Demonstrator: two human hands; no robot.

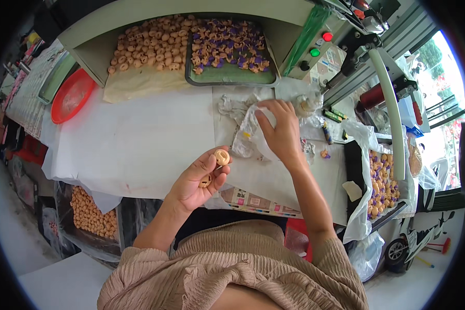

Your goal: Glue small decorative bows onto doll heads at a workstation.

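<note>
My left hand holds two small beige hollow doll heads. One doll head is pinched at the fingertips with a round opening facing up; a second doll head rests in the palm, with dark marks on it. To the right, my right hand is over a crumpled clear plastic bag, thumb and forefinger closed on its upper edge. The fingertips are partly hidden. Something small and yellow shows through the bag.
Behind are a pile of beige heads and a green tray of beige-and-purple pieces. A red basin stands left. At right are a lever press and a lined box of pieces. Lower left is a crate of heads.
</note>
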